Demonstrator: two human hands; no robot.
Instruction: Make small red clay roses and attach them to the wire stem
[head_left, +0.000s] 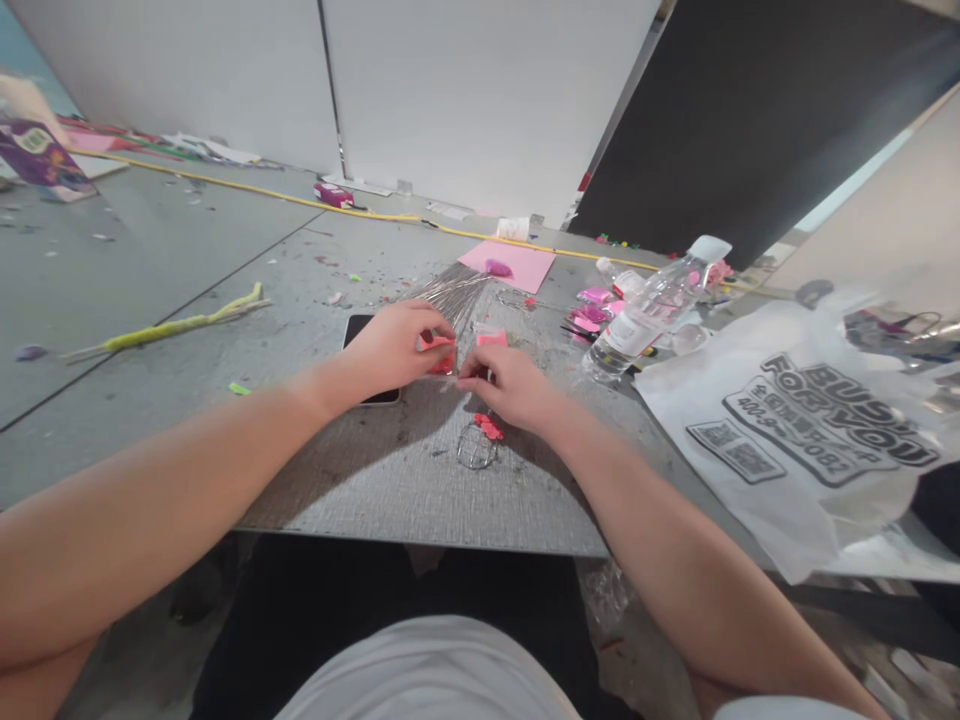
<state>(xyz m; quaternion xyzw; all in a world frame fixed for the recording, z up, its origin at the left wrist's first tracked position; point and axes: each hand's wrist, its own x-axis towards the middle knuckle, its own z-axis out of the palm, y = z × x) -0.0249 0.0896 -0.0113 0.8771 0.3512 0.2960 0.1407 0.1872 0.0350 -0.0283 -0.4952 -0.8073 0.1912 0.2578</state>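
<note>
My left hand (409,338) is closed round a small coral-red piece (442,356), its exact kind unclear. Close beside it, the fingers of my right hand (506,382) are pinched together near the end of that piece; what they grip is too small to make out. Beyond my right hand is a pink-coral piece (492,337). Nearer me on the table lie coral flower-like bits (489,427) with thin wire loops (477,450). A dark phone (384,397) is partly covered by my left hand and wrist. Behind the hands a bundle of thin metal wires (454,290) fans out.
Pink paper (529,268) bears a purple lump (498,268). At right stand a tilted-looking water bottle (637,320) and a white plastic bag (795,430). A yellow-green stem (172,328) lies left. A yellow cord (277,193) crosses the back; the table's front edge (420,545) is near me.
</note>
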